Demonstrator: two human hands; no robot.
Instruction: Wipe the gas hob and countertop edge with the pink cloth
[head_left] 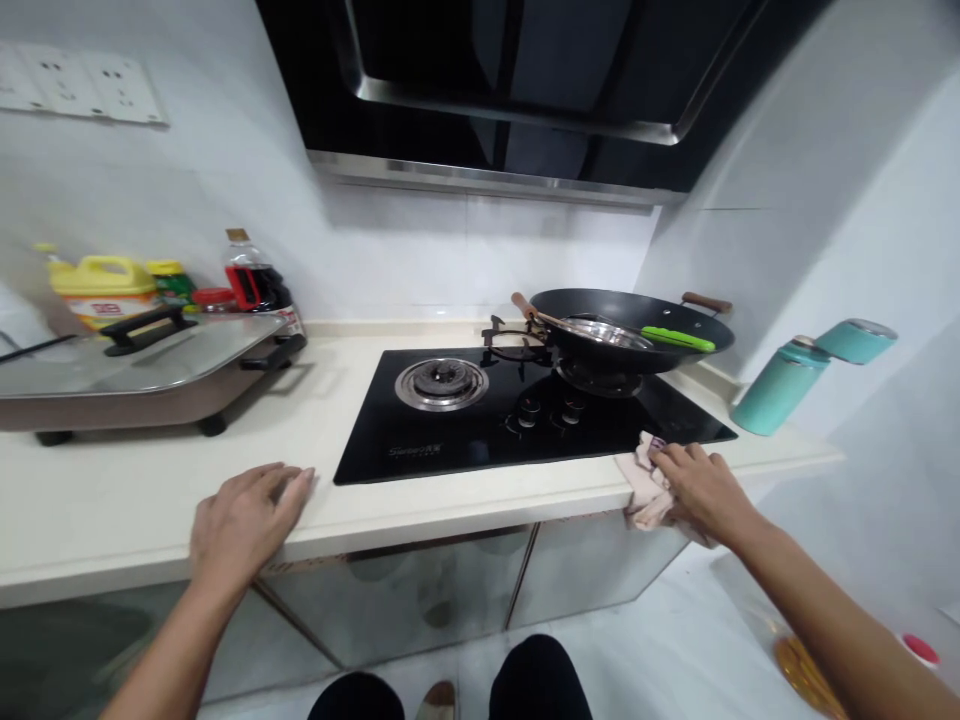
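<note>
My right hand (697, 485) is closed over a pinkish cloth (646, 488) at the front edge of the counter. Part of the cloth hangs down over the edge, beside the right front of the black gas stove (450, 450). Left of the stove, my left hand (244, 515) rests on the cream countertop (326, 520) with nothing in it, its fingers loosely bent and the thumb apart. The left burner (442, 384) is bare. On the right burner stands a black wok (600, 350) holding a metal utensil or lid and a green-handled tool (677, 339).
An electric pan (142, 360) with a glass lid is on the left, with a soy sauce bottle (259, 280) and a yellow jug (105, 290) behind it. A teal flask (784, 385) stands far right. The range hood (495, 170) hangs above.
</note>
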